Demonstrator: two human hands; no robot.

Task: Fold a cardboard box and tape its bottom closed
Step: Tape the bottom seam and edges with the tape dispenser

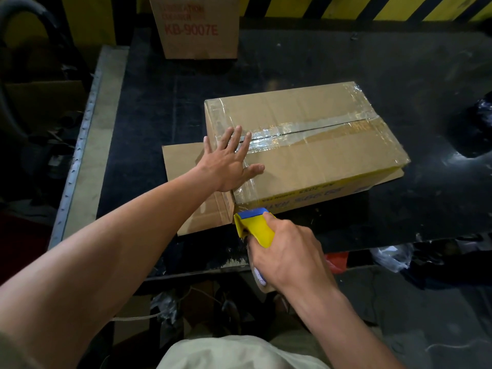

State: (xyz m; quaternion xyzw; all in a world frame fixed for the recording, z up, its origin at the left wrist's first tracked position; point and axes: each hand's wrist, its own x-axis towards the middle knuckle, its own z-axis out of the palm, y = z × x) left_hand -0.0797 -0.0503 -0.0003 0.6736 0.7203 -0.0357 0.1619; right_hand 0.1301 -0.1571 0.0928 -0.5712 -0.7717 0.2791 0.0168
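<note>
cardboard box [314, 161], print unclear, far box [195, 27] kb-9007e

The person's bare left arm is reaching forward, nearly straight. The left hand [229, 162] is lying flat, fingers spread, on the near left corner of the brown taped cardboard box [319, 147]. The right hand [288, 253], its back facing up, is gripping the yellow-and-blue plastic tape dispenser [256, 228] just beside the box's near corner.
</note>
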